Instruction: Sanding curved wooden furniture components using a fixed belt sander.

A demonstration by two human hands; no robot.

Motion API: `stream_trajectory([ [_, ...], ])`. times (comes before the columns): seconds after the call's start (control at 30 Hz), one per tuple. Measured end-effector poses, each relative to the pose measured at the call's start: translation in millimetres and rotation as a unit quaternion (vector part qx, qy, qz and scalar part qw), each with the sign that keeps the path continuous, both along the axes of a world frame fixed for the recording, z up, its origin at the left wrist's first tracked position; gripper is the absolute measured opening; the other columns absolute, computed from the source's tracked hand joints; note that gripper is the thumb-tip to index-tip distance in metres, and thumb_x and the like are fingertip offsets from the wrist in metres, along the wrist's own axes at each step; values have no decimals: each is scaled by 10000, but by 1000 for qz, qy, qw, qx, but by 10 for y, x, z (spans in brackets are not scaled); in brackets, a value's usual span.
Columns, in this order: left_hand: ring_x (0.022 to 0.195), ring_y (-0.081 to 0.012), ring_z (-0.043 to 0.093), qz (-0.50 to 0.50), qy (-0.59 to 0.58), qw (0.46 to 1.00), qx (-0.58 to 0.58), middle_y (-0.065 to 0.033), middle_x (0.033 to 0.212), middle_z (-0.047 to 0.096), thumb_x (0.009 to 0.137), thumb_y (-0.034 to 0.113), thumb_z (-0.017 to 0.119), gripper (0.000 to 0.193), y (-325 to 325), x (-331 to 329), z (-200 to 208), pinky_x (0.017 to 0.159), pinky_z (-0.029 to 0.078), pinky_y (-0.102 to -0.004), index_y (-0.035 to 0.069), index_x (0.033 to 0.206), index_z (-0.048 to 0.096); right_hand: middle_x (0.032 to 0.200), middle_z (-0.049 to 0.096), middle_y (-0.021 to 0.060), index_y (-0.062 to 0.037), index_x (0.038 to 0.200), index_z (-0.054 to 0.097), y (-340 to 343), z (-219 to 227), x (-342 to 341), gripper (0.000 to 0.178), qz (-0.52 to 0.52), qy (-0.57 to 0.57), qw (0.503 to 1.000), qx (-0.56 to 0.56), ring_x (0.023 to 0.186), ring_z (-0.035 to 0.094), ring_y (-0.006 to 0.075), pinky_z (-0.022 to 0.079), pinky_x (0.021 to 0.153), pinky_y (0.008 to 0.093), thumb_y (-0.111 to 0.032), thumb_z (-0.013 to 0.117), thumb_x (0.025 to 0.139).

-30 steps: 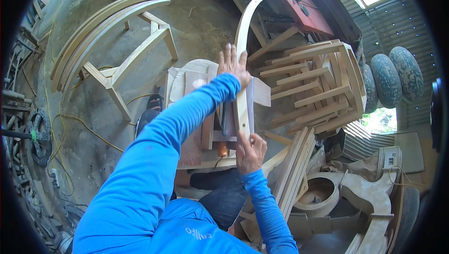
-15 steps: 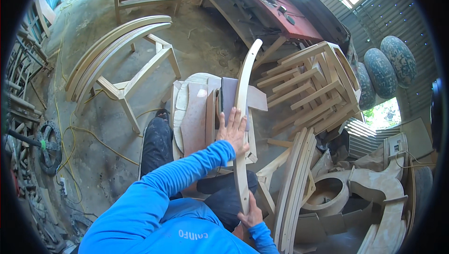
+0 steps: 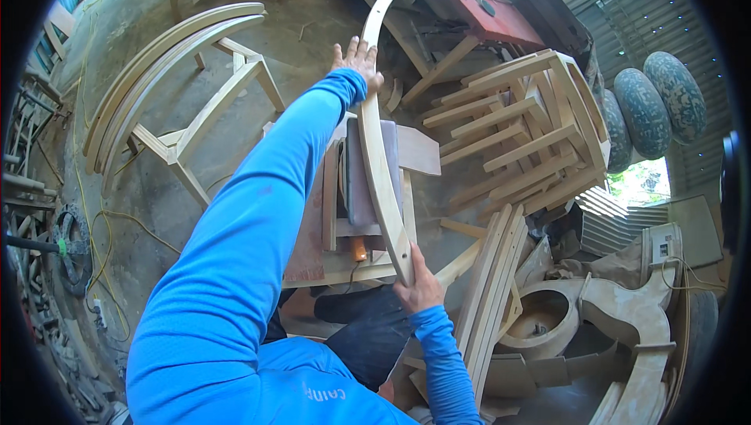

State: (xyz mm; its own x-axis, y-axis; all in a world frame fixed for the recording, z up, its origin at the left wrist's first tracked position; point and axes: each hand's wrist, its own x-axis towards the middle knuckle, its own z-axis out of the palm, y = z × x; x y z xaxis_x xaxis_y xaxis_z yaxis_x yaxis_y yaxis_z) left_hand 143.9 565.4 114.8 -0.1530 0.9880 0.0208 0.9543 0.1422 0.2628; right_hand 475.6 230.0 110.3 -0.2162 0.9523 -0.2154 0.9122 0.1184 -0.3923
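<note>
A long, pale, curved wooden rail with a hole near each end runs away from me, its middle over a belt sander's grey-brown sanding belt. My left hand lies against the rail near its far end, fingers stretched out and apart. At the near end my right hand is wrapped round the rail, thumb along its side. Pale boards flank the belt, and an orange cylindrical part shows just below it. Part of the bench is hidden behind my left arm.
Left of me stands a wooden frame with curved rails laid on it. Stacked chair frames and a bundle of curved rails are to the right. Beyond is a red-topped table. A yellow cord crosses the floor.
The rail has shifted away from me and tilted farther left. My left hand has moved forward to near its far end; my right hand has also moved forward, still gripping the near end.
</note>
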Motion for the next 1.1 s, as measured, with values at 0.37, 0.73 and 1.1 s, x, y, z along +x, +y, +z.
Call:
stream_trajectory([
  [0.37, 1614, -323, 0, -26, 47, 999, 0, -162, 1737, 91, 950, 467, 504, 892, -1201, 696, -219, 1277, 46, -581, 23, 1645, 165, 1218, 702, 165, -209, 1554, 412, -1122, 45, 875, 870, 39, 41, 998, 7, 1004, 712, 383, 587, 798, 469, -148, 754, 756],
  [0.73, 1613, -345, -21, -60, 28, 996, -52, -199, 1730, 87, 908, 426, 506, 922, -2955, 1723, -163, 1268, -29, -590, -35, 1631, 166, 1110, 702, 204, -167, 1413, 486, -1944, -128, 724, 729, -34, 89, 995, 7, 975, 695, 431, 569, 802, 507, -171, 743, 730],
  [1.1, 1613, -319, 49, -92, 0, 996, -16, -190, 1721, 138, 881, 370, 525, 895, -2700, 1389, -160, 1280, 35, -575, -28, 1620, 213, 984, 717, 192, -157, 1253, 538, -3367, -133, 2214, 627, -1, -29, 984, -173, 926, 707, 429, 569, 794, 498, -231, 828, 702],
])
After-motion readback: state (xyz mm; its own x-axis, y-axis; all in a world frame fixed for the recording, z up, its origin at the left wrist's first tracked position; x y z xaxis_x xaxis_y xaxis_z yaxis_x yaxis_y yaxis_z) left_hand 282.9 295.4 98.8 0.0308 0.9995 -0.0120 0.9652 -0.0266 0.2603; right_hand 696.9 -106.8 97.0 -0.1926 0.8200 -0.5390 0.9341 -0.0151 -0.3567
